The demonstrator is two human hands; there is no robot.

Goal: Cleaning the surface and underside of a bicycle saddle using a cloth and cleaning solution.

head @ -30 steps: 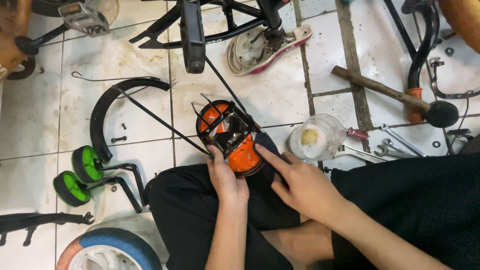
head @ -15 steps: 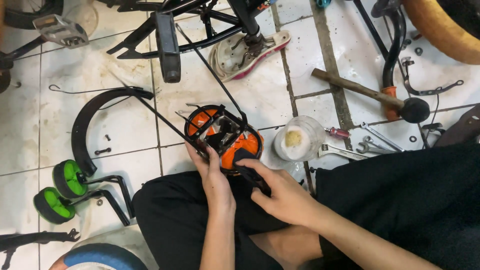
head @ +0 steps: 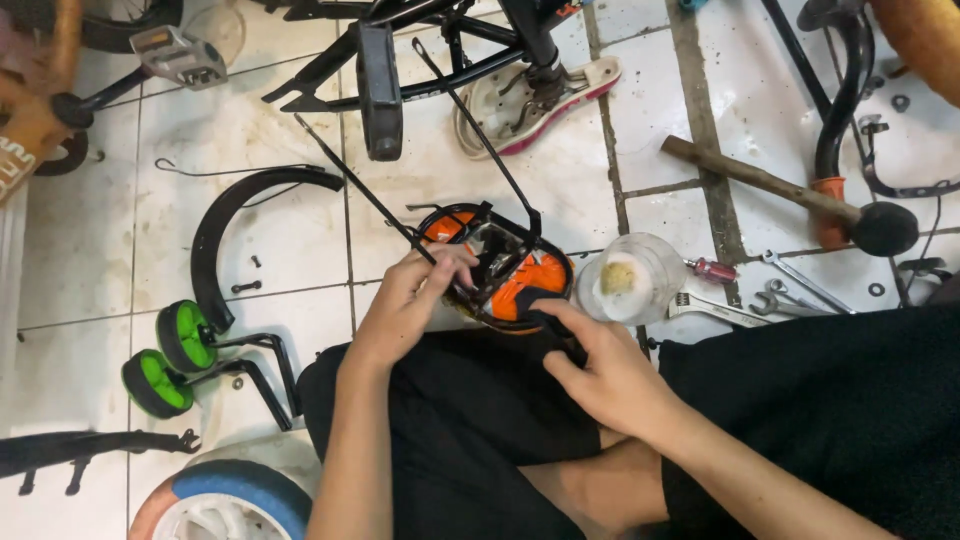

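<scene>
An orange and black bicycle saddle [head: 505,275] lies upside down on my lap, with thin black rods rising from its underside. My left hand [head: 410,295] pinches one black rod [head: 365,190] where it meets the saddle's metal frame. My right hand [head: 600,375] grips the saddle's near right edge with fingers curled around it. Both forearms reach in from the bottom over my black trousers.
A clear plastic jar [head: 630,280] stands right of the saddle, beside a red screwdriver [head: 712,270] and spanners [head: 790,295]. A hammer [head: 790,195] lies at the right. A black mudguard [head: 240,215], green training wheels [head: 170,355], a sandal [head: 530,100] and bicycle parts ring the tiled floor.
My left hand has shifted from the saddle's near edge up to the rod at its frame. My right hand stays on the right edge. The view has tilted slightly.
</scene>
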